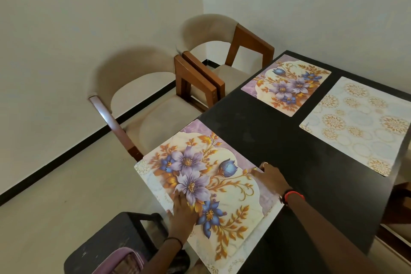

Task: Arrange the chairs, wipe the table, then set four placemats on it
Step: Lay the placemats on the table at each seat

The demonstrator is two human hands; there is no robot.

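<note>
Left hand [182,207] lies flat with fingers spread, pressing the near floral placemat [206,184] on the table [278,140]. Right hand [270,177] is at the mat's far edge — pinch or plain touch, cannot tell. The mat sits skewed and overhangs the table edge, apparently on an underlying pale mat [140,166]. Risk — a sideways push slides both off, or leaves them crooked.
</note>
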